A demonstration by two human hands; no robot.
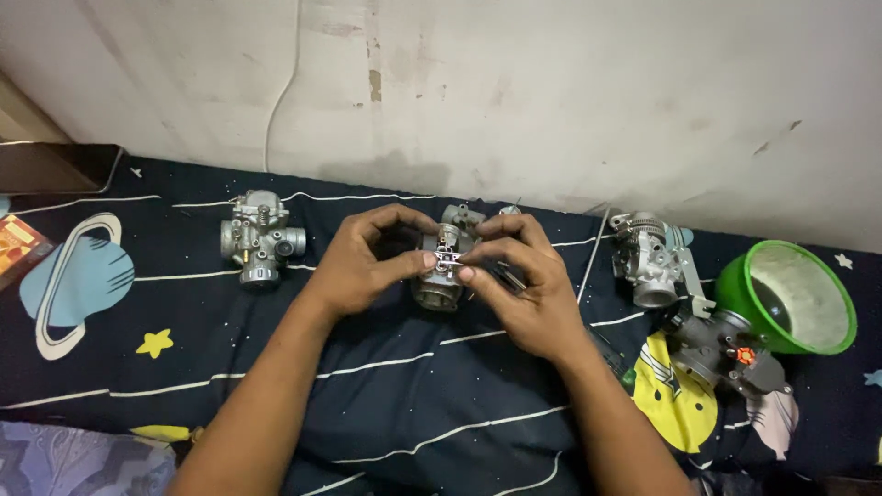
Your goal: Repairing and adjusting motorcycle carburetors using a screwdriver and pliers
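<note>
Both of my hands meet over a silver metal carburetor resting on a dark blue space-patterned sheet near the wall. My left hand pinches a small metal part on top of the carburetor between thumb and fingers. My right hand grips the same small part from the other side, fingertips touching it. The carburetor's lower body shows between my hands; its far side is partly hidden by my fingers.
A second silver carburetor lies to the left. Another carburetor and a grey throttle body with a red fitting lie to the right beside a green bowl. A thin metal rod lies beside my right hand. A white wall runs behind.
</note>
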